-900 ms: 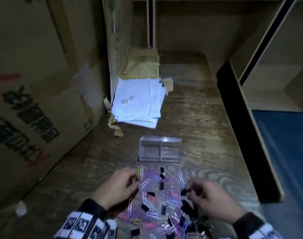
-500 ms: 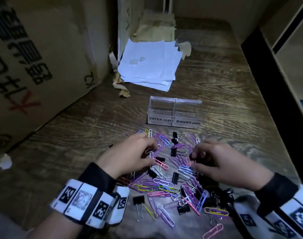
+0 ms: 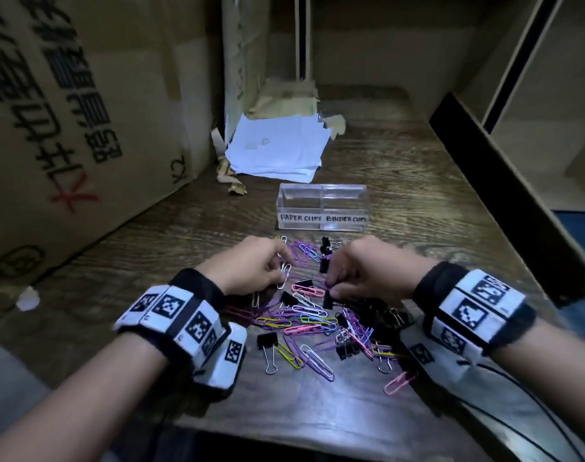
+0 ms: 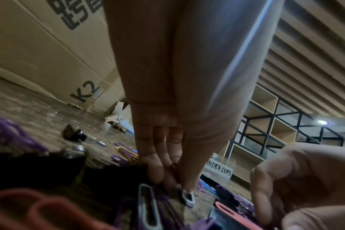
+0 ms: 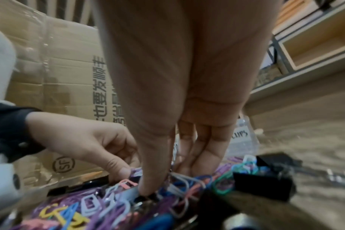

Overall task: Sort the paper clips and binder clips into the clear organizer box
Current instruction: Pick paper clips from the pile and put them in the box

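Both hands are down in the pile rn. Left hand (image 3: 251, 266) has fingers curled, thumb and fingertips pinching a white wire paper clip (image 3: 285, 275) at the left edge of the heap; left wrist cam shows the fingertips (image 4: 156, 169) bunched together w/ a small white clip end poking out below. Right hand (image 3: 367, 271) is curled too, thumb + forefinger pinching a small black binder clip (image 3: 327, 300) just above the pile.

The rest of the colourful paper clips (image 3: 309, 320) (purple, pink, blue, yellow, white) and black binder clips (image 3: 346, 348) w/ silver wire handles are all mixed up on the dark wood-grain tabletop (image 3: 401, 181), between the two wrists. The clear plastic two-compartment organizer box (image 3: 322, 208) sits just beyond the pile, handwritten labels PAPER CLIPS on the left half, BINDER CLIPS on the right. Can't see any clips in either half.

Behind it: a messy stack of white paper sheets (image 3: 277, 151), and a big brown cardboard box w/ black printed characters (image 3: 77, 111) along the left side.
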A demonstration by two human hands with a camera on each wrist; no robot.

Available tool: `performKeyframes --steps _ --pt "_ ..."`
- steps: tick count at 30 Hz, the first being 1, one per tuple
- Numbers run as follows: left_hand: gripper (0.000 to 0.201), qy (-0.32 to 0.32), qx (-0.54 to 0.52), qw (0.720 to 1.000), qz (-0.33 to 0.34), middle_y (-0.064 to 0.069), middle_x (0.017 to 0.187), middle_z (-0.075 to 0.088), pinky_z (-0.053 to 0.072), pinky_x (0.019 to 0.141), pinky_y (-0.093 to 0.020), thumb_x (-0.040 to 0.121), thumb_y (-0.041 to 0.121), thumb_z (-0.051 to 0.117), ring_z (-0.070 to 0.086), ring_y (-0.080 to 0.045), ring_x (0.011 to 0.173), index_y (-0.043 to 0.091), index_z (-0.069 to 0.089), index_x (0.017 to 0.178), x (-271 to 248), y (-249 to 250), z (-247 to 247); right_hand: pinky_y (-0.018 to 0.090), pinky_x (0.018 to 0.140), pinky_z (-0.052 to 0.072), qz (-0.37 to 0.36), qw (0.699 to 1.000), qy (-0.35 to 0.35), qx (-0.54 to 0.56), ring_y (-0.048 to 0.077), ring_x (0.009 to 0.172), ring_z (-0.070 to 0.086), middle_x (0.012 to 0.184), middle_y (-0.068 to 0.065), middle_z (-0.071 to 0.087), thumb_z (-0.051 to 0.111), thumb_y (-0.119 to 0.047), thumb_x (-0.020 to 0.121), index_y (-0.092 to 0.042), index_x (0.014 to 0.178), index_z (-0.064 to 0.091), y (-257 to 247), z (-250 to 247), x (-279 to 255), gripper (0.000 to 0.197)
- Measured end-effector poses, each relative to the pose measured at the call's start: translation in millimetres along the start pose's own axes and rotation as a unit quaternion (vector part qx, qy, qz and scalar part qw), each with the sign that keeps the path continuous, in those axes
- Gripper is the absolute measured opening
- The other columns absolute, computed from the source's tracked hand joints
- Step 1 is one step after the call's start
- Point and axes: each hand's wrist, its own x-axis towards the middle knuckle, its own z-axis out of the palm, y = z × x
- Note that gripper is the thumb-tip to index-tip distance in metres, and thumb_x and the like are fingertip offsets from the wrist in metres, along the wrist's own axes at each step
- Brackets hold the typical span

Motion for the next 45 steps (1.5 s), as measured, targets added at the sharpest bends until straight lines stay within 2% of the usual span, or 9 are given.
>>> performKeyframes --steps 6,11,14,19,22,27,37,41,45 --pt "0.027 0.004 -0.024 1.0 -0.02 0.007 0.087 0.069 0.046 0.071 -0.018 0.095 0.021 0.06 0.062 -0.007 0.075 0.023 0.062 0.123 -4.0 -5.1 -14.6 0.015 0.066 0.046 0.038 0.998 0.029 0.034 0.007 0.073 0.064 0.084 -0.007 0.072 0.076 -0.025 0.082 -0.026 0.097 0.072 2.3 -5.9 0.9 0.016" --pt "0.017 0.023 -0.073 0.996 -0.043 0.003 0.083 0.072 0.058 0.08 -0.033 0.099 0.019 0.048 0.071 -0.013 0.079 0.025 0.062 0.091 -4.3 -9.2 -17.4 0.029 0.086 0.054 0.062 0.996 0.006 0.06 0.016 0.096 0.068 0.105 0.0 0.074 0.058 -0.025 0.095 -0.027 0.11 0.068 5.2 -14.7 2.5 0.019" --pt "0.017 0.005 -0.053 0.997 -0.048 -0.002 0.089 0.07 0.054 0.075 -0.037 0.099 0.026 0.044 0.067 -0.022 0.079 0.017 0.058 0.096 -5.7 -6.7 -13.2 0.007 0.065 0.047 0.067 0.994 -0.004 0.091 0.012 0.093 0.07 0.096 0.002 0.075 0.053 -0.008 0.094 -0.021 0.117 0.066 -1.5 -14.1 1.7 0.029" --pt "0.021 -0.027 -0.032 0.998 -0.041 0.0 0.1 0.064 0.047 0.088 -0.036 0.098 0.032 0.043 0.059 -0.021 0.096 0.017 0.056 0.104 -5.2 -5.9 -6.2 0.018 0.068 0.051 0.063 0.991 -0.024 0.112 0.011 0.078 0.065 0.091 0.0 0.067 0.046 0.007 0.084 -0.022 0.114 0.067 -4.0 -10.9 3.6 0.046" --pt "0.036 -0.074 0.038 0.997 -0.005 0.008 0.1 0.06 0.047 0.089 -0.033 0.086 0.05 0.061 0.059 -0.018 0.098 0.023 0.056 0.11 -6.9 -8.4 -3.9 0.021 0.054 0.041 0.078 0.991 -0.004 0.111 0.01 0.057 0.047 0.071 -0.004 0.054 0.04 -0.001 0.088 -0.021 0.106 0.067 -6.3 -11.1 3.1 0.039" --pt "0.019 -0.051 0.065 0.996 0.046 0.009 0.09 0.054 0.045 0.087 -0.033 0.09 0.04 0.066 0.055 -0.014 0.093 0.022 0.067 0.098 -2.6 -13.3 -4.2 0.023 0.069 0.044 0.097 0.995 -0.02 -0.022 0.013 0.077 0.059 0.082 -0.008 0.062 0.065 -0.032 0.085 -0.023 0.096 0.064 -10.9 -8.7 -3.5 0.014" --pt "0.026 -0.044 0.009 0.999 -0.001 -0.001 0.09 0.061 0.041 0.07 -0.028 0.102 0.037 0.042 0.057 -0.017 0.082 0.013 0.053 0.099 -4.6 -16.4 -13.9 0.014 0.054 0.035 0.067 0.997 0.017 -0.024 0.005 0.063 0.054 0.069 -0.013 0.058 0.063 -0.047 0.088 -0.025 0.089 0.064 8.7 -8.6 -4.6 0.022" --pt "0.022 0.029 -0.073 0.997 0.001 0.007 0.073 0.048 0.035 0.06 -0.028 0.104 0.031 0.036 0.047 -0.013 0.069 0.013 0.045 0.093 4.9 -3.7 -38.6 0.013 0.045 0.031 0.054 0.988 0.1 0.107 0.003 0.045 0.041 0.053 -0.009 0.05 0.054 -0.039 0.096 -0.013 0.087 0.067 8.4 -23.3 6.8 0.03" --pt "0.021 0.085 -0.063 0.994 0.003 0.006 0.074 0.047 0.03 0.061 -0.033 0.105 0.028 0.033 0.043 -0.013 0.067 0.015 0.041 0.09 36.3 8.1 -55.3 0.017 0.038 0.028 0.075 0.911 0.152 0.376 0.007 0.041 0.033 0.054 -0.004 0.044 0.047 -0.032 0.101 -0.01 0.09 0.065 -1.6 -47.7 40.8 0.03"
